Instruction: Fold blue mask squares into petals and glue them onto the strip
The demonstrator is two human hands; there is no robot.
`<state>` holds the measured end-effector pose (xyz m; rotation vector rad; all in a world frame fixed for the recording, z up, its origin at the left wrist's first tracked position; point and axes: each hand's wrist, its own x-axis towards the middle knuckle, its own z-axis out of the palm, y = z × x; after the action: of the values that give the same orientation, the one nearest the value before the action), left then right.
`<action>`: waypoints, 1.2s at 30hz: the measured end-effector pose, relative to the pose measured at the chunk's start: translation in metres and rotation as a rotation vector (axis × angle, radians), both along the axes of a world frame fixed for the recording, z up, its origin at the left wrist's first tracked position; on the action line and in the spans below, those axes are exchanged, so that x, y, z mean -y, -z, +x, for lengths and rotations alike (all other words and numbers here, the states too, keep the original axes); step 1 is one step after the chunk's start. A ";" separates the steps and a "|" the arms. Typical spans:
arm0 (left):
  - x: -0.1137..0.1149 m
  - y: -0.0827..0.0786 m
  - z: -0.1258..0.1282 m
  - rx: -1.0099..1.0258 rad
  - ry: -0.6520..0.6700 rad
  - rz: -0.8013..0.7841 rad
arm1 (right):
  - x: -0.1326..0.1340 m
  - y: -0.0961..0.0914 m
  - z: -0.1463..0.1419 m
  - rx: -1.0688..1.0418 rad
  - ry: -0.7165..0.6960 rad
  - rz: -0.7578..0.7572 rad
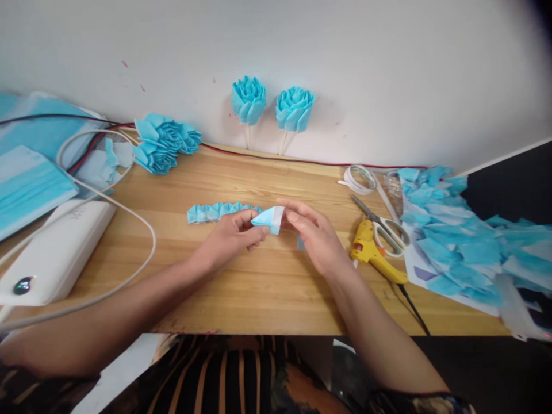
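Note:
Between the thumb and fingers of my left hand (239, 233) is a small folded piece of blue-and-white fabric (271, 219), its pointed end to the left and its white end to the right. At the white edge, the fingers of my right hand (313, 233) close on the same piece; part of that grip is hidden. A row of folded blue pieces (211, 212) lies on the table just behind my left hand. Under my right hand, a small bluish-grey scrap (301, 242) shows on the wood.
Right of my hands lie a yellow glue gun (375, 253), scissors (390, 233), a tape roll (360, 179) and heaped blue fabric pieces (461, 241). Two blue fabric flowers (249, 100) stand at the wall, with more flowers (161, 144) leftward. A white power bank (56, 253) and cable lie left.

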<state>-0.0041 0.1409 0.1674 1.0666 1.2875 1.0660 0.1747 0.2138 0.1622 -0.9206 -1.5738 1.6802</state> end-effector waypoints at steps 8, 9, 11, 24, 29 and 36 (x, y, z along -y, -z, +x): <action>0.001 -0.001 0.001 -0.068 0.080 0.002 | 0.005 -0.005 -0.008 0.064 0.047 0.098; 0.001 0.000 0.001 -0.071 0.087 0.003 | 0.006 -0.005 -0.008 0.070 0.053 0.118; 0.001 0.001 0.000 -0.066 0.097 0.000 | 0.007 -0.006 -0.008 0.090 0.062 0.178; 0.000 0.000 -0.001 -0.007 0.096 -0.015 | 0.011 -0.014 -0.004 0.265 0.060 0.891; 0.000 0.000 -0.002 -0.017 0.100 -0.010 | 0.007 -0.011 -0.003 0.246 0.090 0.690; 0.001 0.001 -0.005 -0.043 0.062 -0.027 | 0.015 -0.045 0.073 0.406 0.488 0.842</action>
<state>-0.0093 0.1402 0.1667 1.1071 1.2911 0.9817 0.2474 0.1984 0.2071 -1.0776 -1.8685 0.4163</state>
